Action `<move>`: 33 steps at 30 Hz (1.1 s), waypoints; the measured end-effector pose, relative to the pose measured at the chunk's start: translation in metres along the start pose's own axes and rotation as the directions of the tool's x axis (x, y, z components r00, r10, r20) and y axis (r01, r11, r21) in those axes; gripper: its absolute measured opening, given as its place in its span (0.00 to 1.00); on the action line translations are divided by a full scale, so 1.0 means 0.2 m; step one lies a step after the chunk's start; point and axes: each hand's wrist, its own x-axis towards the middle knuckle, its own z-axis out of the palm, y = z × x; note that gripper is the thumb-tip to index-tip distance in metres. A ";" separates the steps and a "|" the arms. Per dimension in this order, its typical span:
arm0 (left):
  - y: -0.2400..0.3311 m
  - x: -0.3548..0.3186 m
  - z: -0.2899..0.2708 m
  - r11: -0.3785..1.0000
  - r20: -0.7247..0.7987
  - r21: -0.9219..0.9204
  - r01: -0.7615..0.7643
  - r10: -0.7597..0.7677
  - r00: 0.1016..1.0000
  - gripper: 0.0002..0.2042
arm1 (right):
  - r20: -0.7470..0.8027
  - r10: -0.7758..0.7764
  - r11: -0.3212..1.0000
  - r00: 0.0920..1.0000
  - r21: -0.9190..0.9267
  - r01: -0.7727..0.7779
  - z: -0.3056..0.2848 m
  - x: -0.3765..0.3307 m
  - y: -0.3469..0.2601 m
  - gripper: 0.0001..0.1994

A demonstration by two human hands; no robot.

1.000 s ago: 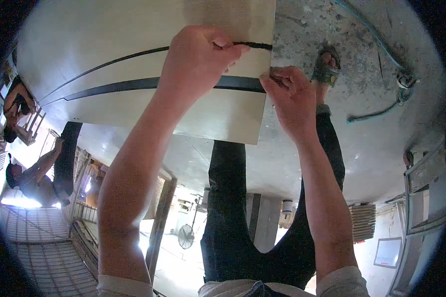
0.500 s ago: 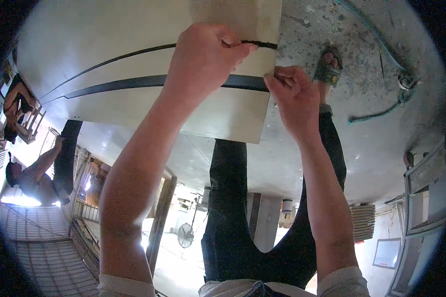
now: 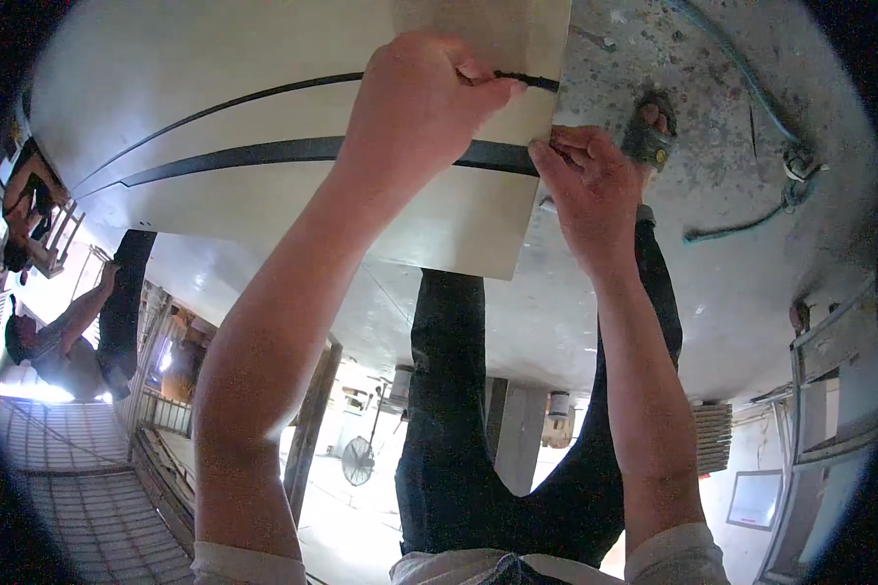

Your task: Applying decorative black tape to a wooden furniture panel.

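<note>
A large pale panel [image 3: 263, 122] lies below my hands, crossed by a thin black line [image 3: 254, 95] and a wider dark strip [image 3: 234, 159]. They run almost together at the far left and spread apart toward the right edge. Over the thin line, my left hand [image 3: 424, 97] is closed in a pinch, its thumb tip at a rough black stretch; whatever lies between the fingers is hidden. My right hand [image 3: 590, 180] has its thumb and bent fingers closed at the panel's right edge, where the wide strip ends.
On the stained floor at right are a sandalled foot [image 3: 651, 132] and a green hose [image 3: 741, 73] with a knotted end. Another person [image 3: 63, 341] is at the left, beside a wooden stool [image 3: 54, 244]. A fan [image 3: 358, 460] stands farther back.
The panel's right edge sits slightly farther right in the picture. Both my hands have shifted a little right with it, the left one also slightly up, keeping their pinched shape.
</note>
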 end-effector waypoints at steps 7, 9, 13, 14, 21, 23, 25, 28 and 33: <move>0.00 -0.01 -0.03 0.999 0.026 -0.025 0.048 -0.047 0.999 0.14 | 0.015 0.007 0.998 1.000 0.057 -0.008 -0.01 0.00 0.01 0.09; 0.00 -0.01 -0.02 0.996 0.048 -0.062 0.060 -0.058 0.997 0.14 | 0.011 0.022 0.999 1.000 0.026 -0.023 -0.02 0.01 0.01 0.09; 0.02 -0.01 -0.01 0.990 0.054 -0.043 0.136 -0.134 0.990 0.14 | -0.009 0.018 1.000 1.000 -0.018 -0.018 -0.02 0.01 0.01 0.09; 0.03 -0.01 -0.01 0.986 0.058 -0.043 0.162 -0.160 0.985 0.14 | -0.010 0.018 1.000 1.000 -0.017 -0.018 -0.01 0.01 0.01 0.09; 0.04 -0.01 -0.03 0.994 0.051 -0.009 0.105 -0.105 0.993 0.14 | 0.011 0.051 0.995 0.999 0.091 -0.052 -0.01 -0.01 -0.04 0.09; 0.05 0.00 -0.03 0.995 0.057 0.005 0.098 -0.098 0.994 0.14 | 0.004 0.085 0.995 0.996 0.046 -0.085 -0.01 -0.01 -0.05 0.09; 0.07 -0.01 -0.03 0.995 0.050 0.013 0.094 -0.095 0.994 0.14 | -0.010 0.063 0.997 0.998 -0.049 -0.064 -0.02 -0.01 -0.03 0.10; 0.08 0.00 0.00 0.997 0.038 0.022 0.075 -0.075 0.996 0.14 | 0.001 -0.016 0.991 1.000 -0.132 0.016 -0.03 0.00 0.00 0.10; 0.06 -0.01 0.01 0.994 0.042 0.075 0.081 -0.084 0.996 0.14 | 0.034 0.022 0.999 0.999 0.047 -0.024 -0.03 -0.01 -0.03 0.10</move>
